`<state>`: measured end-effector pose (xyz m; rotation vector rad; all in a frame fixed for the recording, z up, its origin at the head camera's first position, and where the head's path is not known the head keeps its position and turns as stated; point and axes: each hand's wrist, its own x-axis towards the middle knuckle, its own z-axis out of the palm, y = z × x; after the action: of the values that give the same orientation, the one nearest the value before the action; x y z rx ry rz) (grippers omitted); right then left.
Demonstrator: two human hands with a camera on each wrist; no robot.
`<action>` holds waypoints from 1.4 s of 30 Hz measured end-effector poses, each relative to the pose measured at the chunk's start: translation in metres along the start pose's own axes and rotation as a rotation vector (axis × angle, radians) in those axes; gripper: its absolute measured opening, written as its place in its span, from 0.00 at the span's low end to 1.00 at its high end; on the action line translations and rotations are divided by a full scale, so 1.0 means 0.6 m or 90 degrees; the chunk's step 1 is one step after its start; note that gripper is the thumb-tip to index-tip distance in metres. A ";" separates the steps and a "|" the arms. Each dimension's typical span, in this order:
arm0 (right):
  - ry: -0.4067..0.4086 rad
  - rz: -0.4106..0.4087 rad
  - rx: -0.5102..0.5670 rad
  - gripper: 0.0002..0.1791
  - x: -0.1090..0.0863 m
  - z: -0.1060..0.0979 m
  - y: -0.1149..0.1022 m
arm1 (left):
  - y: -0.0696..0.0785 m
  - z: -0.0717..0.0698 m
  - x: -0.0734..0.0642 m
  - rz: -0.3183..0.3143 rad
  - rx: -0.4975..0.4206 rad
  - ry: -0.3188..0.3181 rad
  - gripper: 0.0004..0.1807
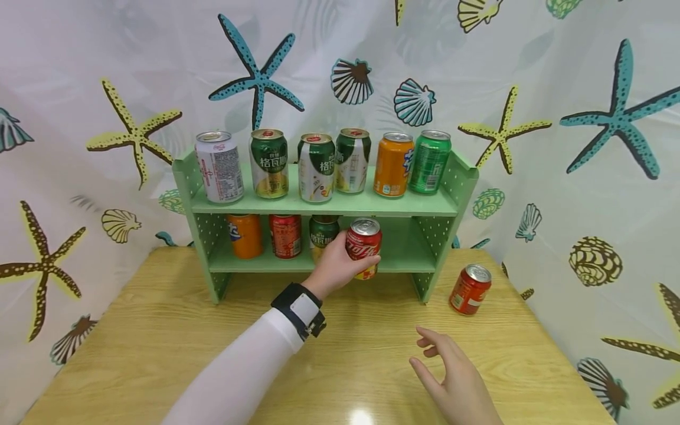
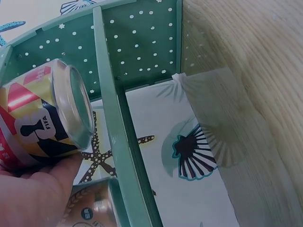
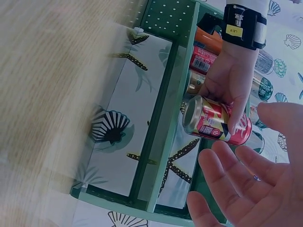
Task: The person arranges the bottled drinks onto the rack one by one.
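Note:
My left hand (image 1: 337, 265) grips a red soda can (image 1: 364, 242) at the front of the green shelf's (image 1: 324, 206) lower level. In the left wrist view that can (image 2: 42, 113) shows a patterned lower part and its bare metal base. Right beside it on the lower level stands a green-and-gold can (image 1: 323, 233), partly behind my left hand. My right hand (image 1: 451, 375) hovers over the table's front right with fingers apart and slightly bent, holding nothing. The right wrist view shows this hand (image 3: 251, 184) near the held can (image 3: 218, 120) but apart from it.
A red can (image 1: 470, 289) stands on the wooden table (image 1: 372, 354) to the right of the shelf. Several cans, among them a white can (image 1: 220, 168) and an orange can (image 1: 393, 165), line the top level. An orange can (image 1: 245, 236) and a red can (image 1: 285, 236) stand lower left.

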<state>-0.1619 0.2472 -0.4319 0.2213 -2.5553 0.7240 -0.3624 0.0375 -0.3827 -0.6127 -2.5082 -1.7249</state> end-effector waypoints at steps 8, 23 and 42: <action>0.001 0.004 0.000 0.29 0.000 -0.001 0.001 | 0.000 0.015 0.006 -0.022 -0.024 0.027 0.38; -0.006 0.020 -0.010 0.28 -0.001 -0.008 0.003 | -0.009 0.033 0.022 -0.019 -0.006 0.086 0.37; -0.030 0.032 0.004 0.28 -0.004 -0.002 0.006 | -0.016 0.047 0.036 -0.022 -0.020 0.109 0.38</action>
<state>-0.1606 0.2508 -0.4339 0.1794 -2.6120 0.7529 -0.3802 0.0667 -0.3968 -0.4058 -2.3934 -1.7502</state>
